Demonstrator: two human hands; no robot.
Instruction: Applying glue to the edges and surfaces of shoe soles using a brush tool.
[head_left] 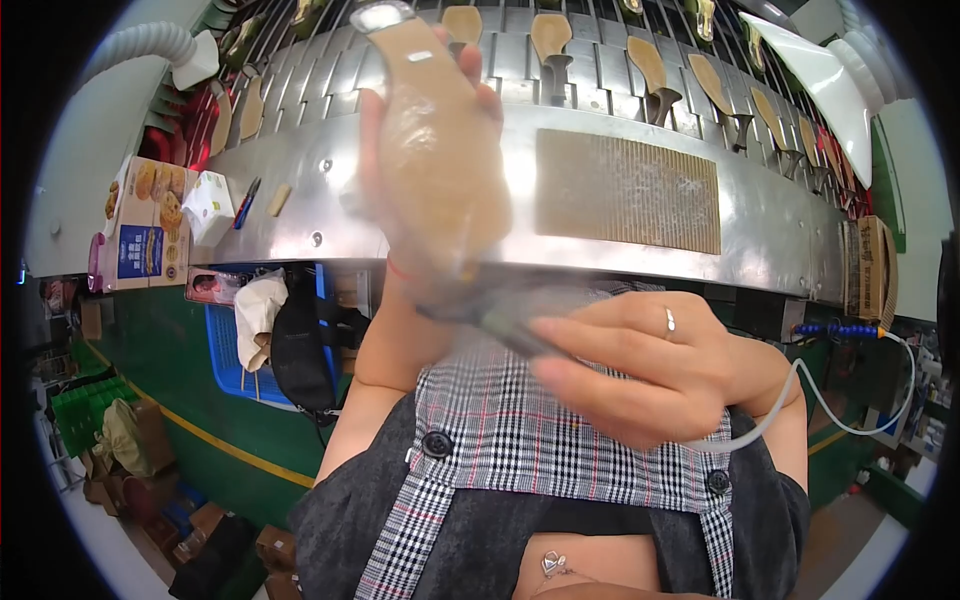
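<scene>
My left hand (373, 135) is raised over the metal bench, its fingers curled round the sides of a tan shoe sole (440, 150). The sole's broad face is turned up, with a small white label near its far end and a silvery piece at the tip. My right hand (650, 365), wearing a ring, is closed round a dark hand tool (505, 328). Motion smears the tool, so its kind is unclear; its front end lies close to the near end of the sole. A white hose (750, 435) runs from beside the right hand toward the right.
A slatted metal conveyor (600, 85) carries several tan soles with dark heels (650, 70). A ribbed mat (630, 190) lies on the metal bench (510, 235). To the left are a cardboard box (150, 220) and pens (245, 203). A blue basket (225, 345) stands below.
</scene>
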